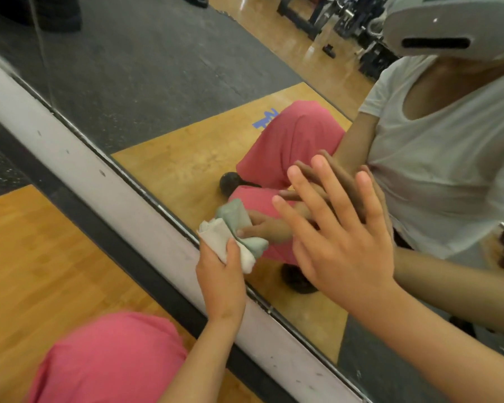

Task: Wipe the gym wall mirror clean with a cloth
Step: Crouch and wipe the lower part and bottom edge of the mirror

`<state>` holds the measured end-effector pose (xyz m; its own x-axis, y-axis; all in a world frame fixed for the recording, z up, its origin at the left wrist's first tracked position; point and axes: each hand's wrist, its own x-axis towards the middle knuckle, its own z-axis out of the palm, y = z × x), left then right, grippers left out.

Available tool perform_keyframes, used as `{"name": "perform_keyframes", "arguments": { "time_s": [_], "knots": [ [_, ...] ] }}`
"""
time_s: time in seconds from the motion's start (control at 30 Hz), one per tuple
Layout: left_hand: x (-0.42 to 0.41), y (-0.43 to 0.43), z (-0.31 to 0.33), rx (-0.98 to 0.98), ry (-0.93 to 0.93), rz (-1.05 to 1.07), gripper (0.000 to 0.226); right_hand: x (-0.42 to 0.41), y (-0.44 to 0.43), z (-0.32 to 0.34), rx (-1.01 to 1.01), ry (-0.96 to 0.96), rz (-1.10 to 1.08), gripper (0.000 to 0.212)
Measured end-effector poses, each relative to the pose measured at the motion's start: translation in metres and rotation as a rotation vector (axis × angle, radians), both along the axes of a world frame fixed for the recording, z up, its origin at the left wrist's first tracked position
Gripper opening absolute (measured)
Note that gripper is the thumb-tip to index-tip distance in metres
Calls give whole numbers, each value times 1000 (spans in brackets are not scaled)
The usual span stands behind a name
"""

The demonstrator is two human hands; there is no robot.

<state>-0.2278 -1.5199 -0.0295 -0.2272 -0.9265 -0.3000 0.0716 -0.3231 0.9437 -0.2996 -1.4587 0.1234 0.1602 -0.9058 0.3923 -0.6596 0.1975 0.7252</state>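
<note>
Single head-worn camera is looking forward and down, facing the mirror (157, 82) at close range. Frame is sitting tilted: the white base ledge (70, 158) is running diagonally, upper left to lower right. Right hand (341, 237) is filling the near field; left hand (220, 274) with cloth (218, 238) is sitting mid-frame. Headset reflection (448, 27) is showing top right.

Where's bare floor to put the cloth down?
The wood floor between the black strip and the knee is bare. It is crowded at the mirror's edge, where the left hand grips the cloth beside the right hand.
</note>
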Motion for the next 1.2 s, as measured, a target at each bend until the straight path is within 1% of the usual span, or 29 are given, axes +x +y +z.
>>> {"name": "perform_keyframes", "arguments": {
  "time_s": [0.07, 0.13, 0.23, 0.3, 0.4, 0.47, 0.53, 0.6, 0.7, 0.77, 0.83, 0.9, 1.0, 1.1, 1.17, 1.2],
  "knots": [
    [5, -2, -26, 129, -87, -23, 31, 1, 0, -1, -4, -10, 6, 37],
    [7, -3, -40, 214, -109, -45, 28, 2, 1, -1, -4, -26, 11, 35],
    [4, -5, -31, 200, -144, -37, 23, 1, 1, -1, -5, -41, 18, 32],
    [2, -4, -10, 146, -125, -11, 26, 1, 2, -1, -10, -43, 30, 31],
    [2, 1, 40, -5, 38, 31, 31, 1, 1, -1, -29, -42, 46, 30],
    [2, 5, 78, -163, 168, 25, 27, 0, 0, -2, -42, -47, 58, 28],
    [4, 9, 102, -267, 263, -8, 19, -2, 0, -3, -60, -53, 63, 28],
    [7, 8, 108, -317, 289, -16, 29, -2, 0, -2, -58, -64, 66, 31],
    [8, 0, 98, -322, 240, -3, 34, -1, 1, -2, -37, -42, 60, 31],
    [6, -6, 87, -324, 193, 16, 33, -2, 1, -2, -34, -18, 50, 36],
    [6, -11, 75, -342, 115, 27, 28, -3, 2, -2, -33, -8, 46, 43],
    [7, -17, 56, -316, 45, 45, 19, -2, 2, -2, -32, -2, 37, 50],
    [10, -29, 18, -190, -93, 46, 23, -1, 2, -1, -29, 4, 12, 55],
    [17, -37, -19, 13, -247, -71, 14, 0, 3, -1, -18, 12, -6, 58],
    [19, -40, -27, 106, -264, -139, 15, 0, 4, -1, -14, 16, -14, 58],
    [19, -41, -26, 118, -254, -152, 18, 0, 3, -1, -14, 18, -15, 58]
  ]
}}
